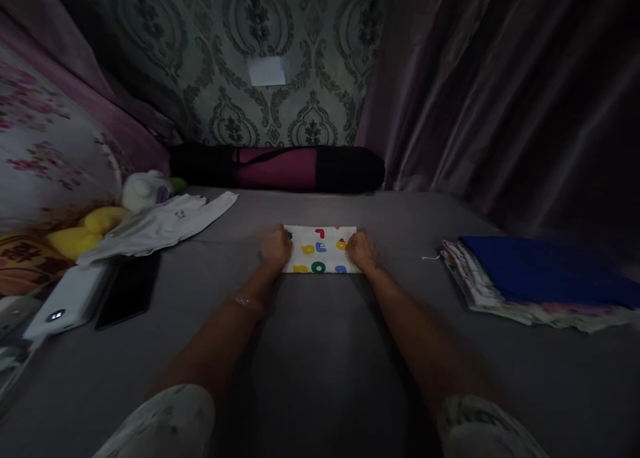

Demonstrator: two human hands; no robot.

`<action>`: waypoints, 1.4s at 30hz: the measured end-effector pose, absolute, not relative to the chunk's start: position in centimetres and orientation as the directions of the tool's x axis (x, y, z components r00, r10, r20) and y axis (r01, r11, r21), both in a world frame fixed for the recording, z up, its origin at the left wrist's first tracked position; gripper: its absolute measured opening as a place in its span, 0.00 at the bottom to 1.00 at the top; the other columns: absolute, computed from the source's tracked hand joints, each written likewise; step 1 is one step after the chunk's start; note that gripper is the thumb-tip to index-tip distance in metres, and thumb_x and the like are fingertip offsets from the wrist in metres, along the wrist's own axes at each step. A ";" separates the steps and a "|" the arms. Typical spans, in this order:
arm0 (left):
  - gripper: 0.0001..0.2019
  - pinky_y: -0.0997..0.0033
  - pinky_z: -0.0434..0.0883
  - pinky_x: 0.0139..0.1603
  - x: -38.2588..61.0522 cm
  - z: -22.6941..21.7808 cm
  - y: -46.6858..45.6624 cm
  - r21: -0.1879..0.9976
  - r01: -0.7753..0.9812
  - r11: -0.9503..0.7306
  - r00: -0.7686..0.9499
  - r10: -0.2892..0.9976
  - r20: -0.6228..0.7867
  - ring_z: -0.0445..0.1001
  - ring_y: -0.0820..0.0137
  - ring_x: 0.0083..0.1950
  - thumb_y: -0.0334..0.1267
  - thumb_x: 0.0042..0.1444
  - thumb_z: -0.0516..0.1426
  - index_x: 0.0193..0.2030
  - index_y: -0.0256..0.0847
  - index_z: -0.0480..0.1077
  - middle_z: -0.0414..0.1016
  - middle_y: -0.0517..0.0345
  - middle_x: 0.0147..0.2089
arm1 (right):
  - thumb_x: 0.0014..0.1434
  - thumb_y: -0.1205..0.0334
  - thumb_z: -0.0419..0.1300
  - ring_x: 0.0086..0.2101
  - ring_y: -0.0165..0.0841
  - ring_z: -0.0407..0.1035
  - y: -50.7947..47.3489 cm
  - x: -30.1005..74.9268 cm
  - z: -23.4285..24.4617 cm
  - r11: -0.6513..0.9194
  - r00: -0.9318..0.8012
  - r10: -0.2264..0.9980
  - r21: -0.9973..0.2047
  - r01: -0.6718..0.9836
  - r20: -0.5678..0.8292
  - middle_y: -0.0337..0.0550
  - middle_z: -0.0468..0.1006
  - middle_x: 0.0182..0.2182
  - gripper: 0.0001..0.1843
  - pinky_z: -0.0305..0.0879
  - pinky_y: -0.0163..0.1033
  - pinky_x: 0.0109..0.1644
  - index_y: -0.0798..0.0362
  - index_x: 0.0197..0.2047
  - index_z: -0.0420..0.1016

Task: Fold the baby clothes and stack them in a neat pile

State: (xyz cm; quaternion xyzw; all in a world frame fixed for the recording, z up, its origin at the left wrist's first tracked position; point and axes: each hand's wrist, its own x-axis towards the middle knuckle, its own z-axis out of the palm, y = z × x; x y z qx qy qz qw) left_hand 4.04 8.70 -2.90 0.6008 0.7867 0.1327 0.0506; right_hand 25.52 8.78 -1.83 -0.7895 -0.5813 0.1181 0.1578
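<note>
White printed cloth lies folded on the grey sheet, its ends held in the curled left hand and right hand, though blur makes the exact grip hard to tell.

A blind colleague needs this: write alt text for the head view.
A person's left hand and right hand grip opposite ends of a rectangular white cloth with multicoloured print on a grey sheet. A fabric pile topped in blue lies right; a white power bank and black smartphone lie left.
</note>
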 end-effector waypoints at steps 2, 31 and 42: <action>0.17 0.60 0.71 0.44 4.0 -2.9 8.7 0.260 0.935 0.240 -0.267 0.961 0.073 0.77 0.54 0.48 0.41 0.66 0.42 0.53 0.39 0.66 0.78 0.42 0.45 | 0.66 0.67 0.48 0.49 0.45 0.73 8.8 25.5 -1.7 -0.285 0.300 0.954 -0.383 0.878 -0.021 0.63 0.77 0.47 0.17 0.67 0.45 0.51 0.65 0.54 0.67; 0.22 0.62 0.59 0.66 8.5 -2.5 6.8 0.246 0.960 -0.132 0.084 0.977 0.195 0.61 0.61 0.67 0.31 0.63 0.45 0.64 0.31 0.59 0.63 0.41 0.66 | 0.69 0.60 0.39 0.66 0.43 0.48 6.7 21.5 -1.2 0.317 -0.279 0.942 -0.223 0.922 0.185 0.51 0.59 0.67 0.28 0.41 0.54 0.68 0.58 0.68 0.56; 0.26 0.51 0.49 0.70 8.4 -5.1 6.2 0.126 0.981 -0.150 0.120 0.969 0.217 0.53 0.56 0.72 0.41 0.68 0.40 0.69 0.33 0.57 0.55 0.42 0.71 | 0.68 0.58 0.40 0.68 0.41 0.41 6.6 21.2 -3.8 0.370 -0.358 0.929 -0.211 0.905 0.094 0.45 0.48 0.70 0.31 0.34 0.55 0.70 0.56 0.72 0.49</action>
